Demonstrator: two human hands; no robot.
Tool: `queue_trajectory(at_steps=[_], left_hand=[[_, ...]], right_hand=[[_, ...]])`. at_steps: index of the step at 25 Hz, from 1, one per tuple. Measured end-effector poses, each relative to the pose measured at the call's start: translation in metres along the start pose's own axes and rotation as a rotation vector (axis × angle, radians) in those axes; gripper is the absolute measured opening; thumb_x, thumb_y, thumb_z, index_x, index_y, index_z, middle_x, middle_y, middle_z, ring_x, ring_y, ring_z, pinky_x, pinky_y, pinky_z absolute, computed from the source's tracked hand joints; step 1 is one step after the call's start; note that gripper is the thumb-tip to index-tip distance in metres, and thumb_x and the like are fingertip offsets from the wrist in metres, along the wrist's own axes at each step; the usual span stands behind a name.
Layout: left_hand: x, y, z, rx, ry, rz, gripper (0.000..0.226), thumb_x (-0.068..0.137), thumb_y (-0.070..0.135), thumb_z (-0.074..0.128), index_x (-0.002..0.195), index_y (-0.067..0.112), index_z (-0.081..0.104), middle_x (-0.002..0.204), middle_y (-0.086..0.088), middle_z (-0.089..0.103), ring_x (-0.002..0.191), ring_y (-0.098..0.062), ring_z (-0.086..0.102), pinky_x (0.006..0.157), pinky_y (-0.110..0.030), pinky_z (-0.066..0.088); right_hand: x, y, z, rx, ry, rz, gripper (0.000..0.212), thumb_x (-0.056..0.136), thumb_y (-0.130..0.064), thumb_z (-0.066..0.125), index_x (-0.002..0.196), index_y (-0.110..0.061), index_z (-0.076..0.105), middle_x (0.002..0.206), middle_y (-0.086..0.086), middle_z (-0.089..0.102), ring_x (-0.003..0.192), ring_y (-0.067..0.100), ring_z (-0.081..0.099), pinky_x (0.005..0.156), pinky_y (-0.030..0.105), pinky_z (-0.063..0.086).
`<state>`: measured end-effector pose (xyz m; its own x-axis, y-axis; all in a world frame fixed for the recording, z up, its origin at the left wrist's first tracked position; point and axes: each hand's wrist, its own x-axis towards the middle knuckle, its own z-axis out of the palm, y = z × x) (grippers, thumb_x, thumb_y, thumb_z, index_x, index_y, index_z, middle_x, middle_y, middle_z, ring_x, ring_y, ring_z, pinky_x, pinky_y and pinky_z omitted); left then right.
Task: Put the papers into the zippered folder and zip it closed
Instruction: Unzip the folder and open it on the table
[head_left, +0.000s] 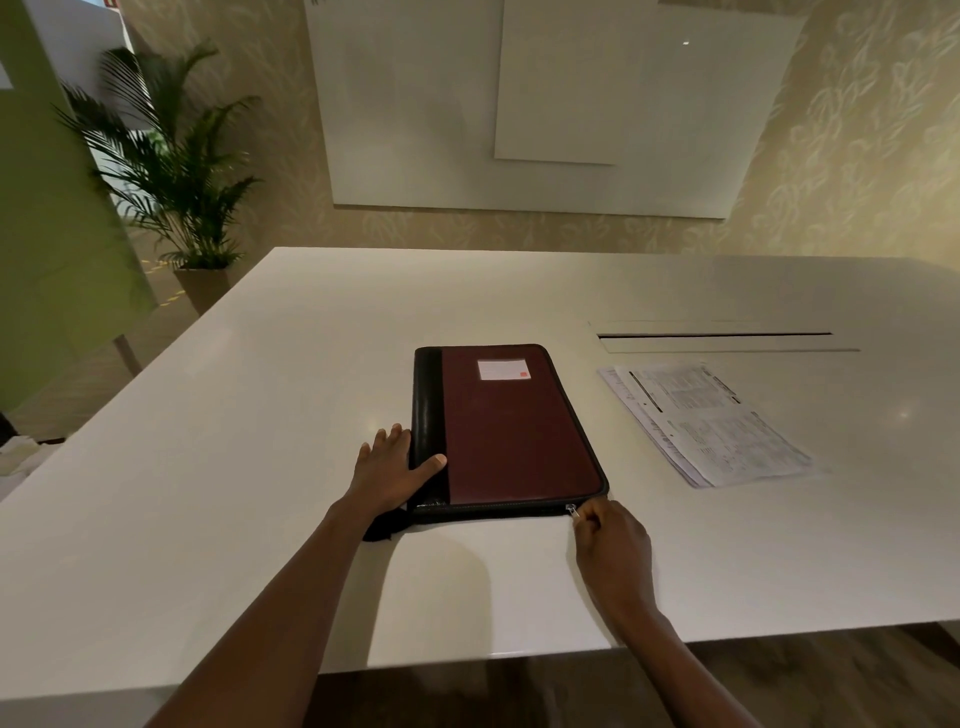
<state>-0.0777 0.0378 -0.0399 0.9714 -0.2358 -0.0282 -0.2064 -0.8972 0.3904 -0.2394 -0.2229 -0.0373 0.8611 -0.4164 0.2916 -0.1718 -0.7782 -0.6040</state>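
A maroon zippered folder with a black spine and a white label lies flat and closed on the white table. My left hand rests against the folder's left spine edge, thumb on the cover, fingers spread. My right hand pinches the metal zipper pull at the folder's near right corner. A stack of printed papers lies on the table to the right of the folder, apart from it.
A long cable slot is set into the table behind the papers. The table's near edge runs just below my right wrist. A potted palm stands on the floor at the far left. White boards hang on the wall beyond.
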Motion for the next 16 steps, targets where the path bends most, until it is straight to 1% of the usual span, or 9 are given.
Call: queue_trajectory(at_steps=[7,10,14,16], left_hand=[[0.000,-0.001,0.000,0.007,0.003,0.010,0.083,0.091,0.070,0.036,0.151,0.013,0.026,0.164,-0.011,0.016,0.151,-0.030,0.011,0.120,-0.052,0.010],[0.000,0.000,-0.001,0.017,0.003,0.013,0.083,0.091,0.070,0.035,0.150,0.012,0.028,0.162,-0.012,0.020,0.150,-0.032,0.015,0.120,-0.052,0.012],[0.000,0.001,-0.001,0.016,-0.013,-0.002,0.086,0.092,0.071,0.034,0.154,0.012,0.020,0.165,-0.011,0.011,0.152,-0.030,0.006,0.121,-0.051,0.007],[-0.001,0.001,0.000,0.028,-0.012,-0.003,0.087,0.092,0.071,0.033,0.154,0.012,0.020,0.165,-0.011,0.010,0.152,-0.030,0.006,0.122,-0.051,0.007]], right_hand=[[-0.008,-0.022,0.008,0.026,-0.022,-0.007,0.021,0.090,-0.004,0.056,0.071,-0.013,0.060,0.068,0.000,0.061,0.062,0.016,0.057,0.064,0.036,0.052],[-0.011,-0.031,0.013,0.046,-0.040,-0.015,0.021,0.090,-0.004,0.055,0.070,-0.013,0.057,0.066,-0.001,0.059,0.060,0.015,0.056,0.059,0.030,0.047],[-0.014,-0.044,0.021,0.051,-0.072,-0.014,0.020,0.089,-0.006,0.053,0.070,-0.012,0.056,0.065,-0.001,0.057,0.060,0.016,0.054,0.057,0.028,0.040],[-0.016,-0.051,0.024,0.051,-0.088,-0.022,0.020,0.089,-0.008,0.053,0.069,-0.014,0.054,0.066,-0.002,0.057,0.060,0.014,0.053,0.057,0.028,0.040]])
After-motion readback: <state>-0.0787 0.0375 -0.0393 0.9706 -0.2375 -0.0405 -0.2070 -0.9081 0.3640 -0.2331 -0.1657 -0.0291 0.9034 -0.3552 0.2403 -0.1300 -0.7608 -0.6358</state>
